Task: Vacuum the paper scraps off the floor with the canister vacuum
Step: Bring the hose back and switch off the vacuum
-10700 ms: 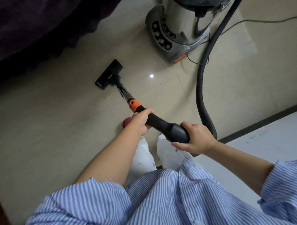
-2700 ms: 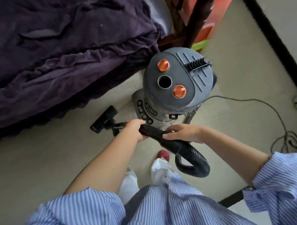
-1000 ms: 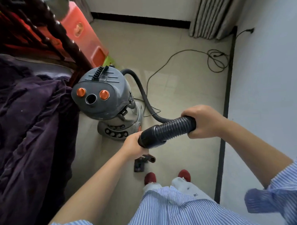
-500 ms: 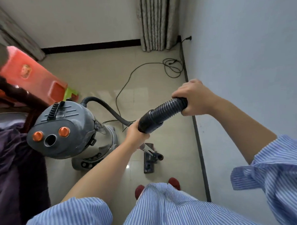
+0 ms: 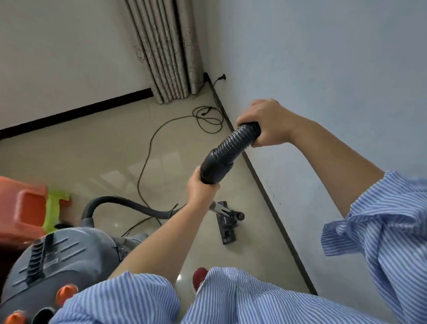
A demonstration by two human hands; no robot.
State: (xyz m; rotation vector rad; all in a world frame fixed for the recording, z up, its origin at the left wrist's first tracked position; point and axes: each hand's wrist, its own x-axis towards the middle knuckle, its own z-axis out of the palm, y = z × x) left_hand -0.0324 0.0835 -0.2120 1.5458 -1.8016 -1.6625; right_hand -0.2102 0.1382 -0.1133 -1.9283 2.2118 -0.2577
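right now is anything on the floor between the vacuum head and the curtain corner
Mostly bare tile lies ahead of the floor head. The one thing in that stretch is the thin power cord, which runs across the floor and loops in loose coils near the curtain by the wall. No paper scraps show there.

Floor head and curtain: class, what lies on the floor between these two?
In the head view, the black power cord runs across the tiles between the floor head and the curtain, ending in a loose coil near the wall. Otherwise bare tile.
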